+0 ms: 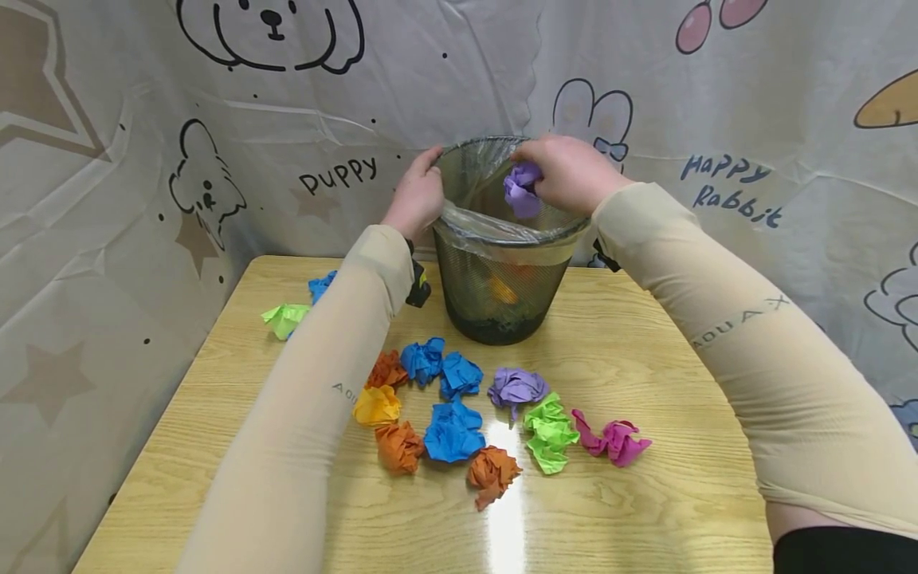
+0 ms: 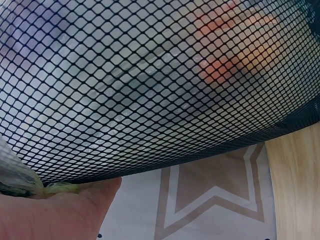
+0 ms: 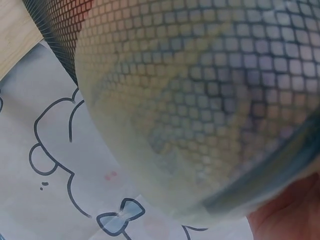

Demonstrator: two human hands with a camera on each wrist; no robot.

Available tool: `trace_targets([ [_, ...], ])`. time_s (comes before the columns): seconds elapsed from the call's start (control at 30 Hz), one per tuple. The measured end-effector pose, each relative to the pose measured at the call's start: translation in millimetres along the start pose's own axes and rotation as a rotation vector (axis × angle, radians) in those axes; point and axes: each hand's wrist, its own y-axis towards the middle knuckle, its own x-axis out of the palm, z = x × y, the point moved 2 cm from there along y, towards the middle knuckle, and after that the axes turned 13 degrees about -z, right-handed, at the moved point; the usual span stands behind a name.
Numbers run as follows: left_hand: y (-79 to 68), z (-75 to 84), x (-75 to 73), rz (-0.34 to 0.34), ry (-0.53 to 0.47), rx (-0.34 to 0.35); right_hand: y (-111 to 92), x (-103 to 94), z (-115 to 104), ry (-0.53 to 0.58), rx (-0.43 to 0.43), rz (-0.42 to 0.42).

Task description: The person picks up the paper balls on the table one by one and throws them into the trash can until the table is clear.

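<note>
Beige arm sleeves (image 1: 739, 343) reach in from the near edge over the wooden bench (image 1: 617, 518). Fingers of the right hand (image 1: 574, 171) pinch a purple paper ball (image 1: 523, 191) in the mouth of the black mesh wastebasket (image 1: 462, 291). Longer than it is wide, the ball has its long axis running roughly up and down, its lower end pointing into the basket. Fingers of the left hand (image 1: 421, 194) are curled over the basket's left rim, gripping it where the clear plastic liner (image 1: 495, 225) folds over. The basket's mouth faces upward, and orange and yellow shapes show through its mesh. On the bench before it lie a second purple ball (image 1: 518, 387), a green ball (image 1: 551, 433) and a magenta ball (image 1: 614, 441), this last stretched left to right.
</note>
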Motion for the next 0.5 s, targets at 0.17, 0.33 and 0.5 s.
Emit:
trace_targets([
  [0.17, -0.4, 0.1, 0.9, -0.002, -0.018, 0.000, -1.6, -1.5, -0.8, 0.005, 0.038, -0.036],
  [0.33, 0.6, 0.1, 0.7, 0.004, -0.004, 0.005, -3.8, -2.8, -1.6, -0.012, 0.051, -0.050],
  [0.5, 0.5, -0.8, 0.0, -0.002, -0.002, 0.003, -6.7, -4.0, -1.9, -0.050, 0.044, -0.049],
])
